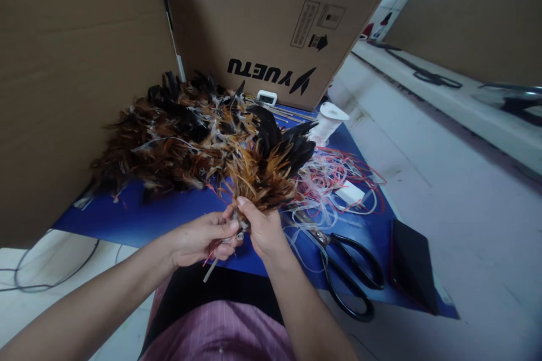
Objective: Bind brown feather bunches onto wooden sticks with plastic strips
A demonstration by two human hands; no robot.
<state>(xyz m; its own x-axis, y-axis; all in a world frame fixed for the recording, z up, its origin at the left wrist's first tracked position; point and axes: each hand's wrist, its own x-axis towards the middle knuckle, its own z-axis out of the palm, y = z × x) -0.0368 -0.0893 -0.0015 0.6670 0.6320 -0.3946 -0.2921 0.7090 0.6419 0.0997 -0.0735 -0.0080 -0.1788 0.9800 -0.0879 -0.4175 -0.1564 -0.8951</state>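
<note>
Both hands meet at the base of a bundle of brown and black feathers (265,172), held over the near edge of the blue table. My right hand (263,230) is closed round the lower feathers, its thumb lying along them. Just below, my left hand (214,235) pinches the bound end, where a thin pale stick (209,271) and a bit of red string stick out downward. Exactly what the left fingertips press is partly hidden. Behind the hands lies a large heap of similar feathers (169,146).
Black-handled scissors (353,273) and a dark phone-like slab (412,265) lie to the right. Beyond them are tangled red and clear strings (334,172), a white adapter (350,193), a white spool (328,121) and a small white display (266,98). A cardboard box (271,17) stands behind.
</note>
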